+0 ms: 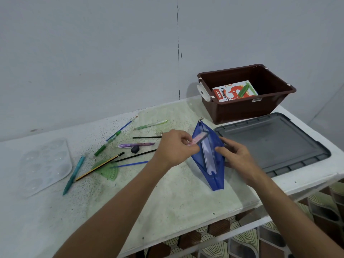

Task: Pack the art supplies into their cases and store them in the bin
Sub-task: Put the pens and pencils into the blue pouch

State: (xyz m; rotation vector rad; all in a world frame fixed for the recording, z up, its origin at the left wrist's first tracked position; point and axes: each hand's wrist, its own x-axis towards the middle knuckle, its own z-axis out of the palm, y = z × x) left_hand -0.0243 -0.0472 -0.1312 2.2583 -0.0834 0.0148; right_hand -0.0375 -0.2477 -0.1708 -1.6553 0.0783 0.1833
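On the white speckled tabletop (pixel 167 192), a person is working over a blue mesh zip pouch (pixel 210 161) that is lying open near the right side, its mouth gaping upward with a pale flat strip showing inside. Their left hand (pixel 175 148) is pinching a small pink patterned strip (pixel 198 139) between thumb and fingertips, and the strip's far end is reaching over the pouch's open mouth. Their right hand (pixel 234 153) is gripping the pouch's right edge, fingers curled around the mesh and holding the opening apart.

Behind the pouch, a brown plastic bin (pixel 245 107) is sitting at the far right corner, with an oil pastels box (pixel 234 91) lying inside it and a green crayon-like stick resting on the box. A grey plastic lid (pixel 279 142) is lying flat just beside the bin, to the right of the pouch.

To the left, loose supplies are lying scattered: a purple pen (pixel 135 145), a dark eraser (pixel 135 149) just beside it, a yellow-and-black striped pencil (pixel 100 166) crossing a green transparent protractor (pixel 108 171), a teal pen (pixel 74 175), a green pen (pixel 107 144), a blue-handled paintbrush (pixel 122 128) and several thin black pencils. Further left, a clear plastic paint palette (pixel 44 166) is resting flat.
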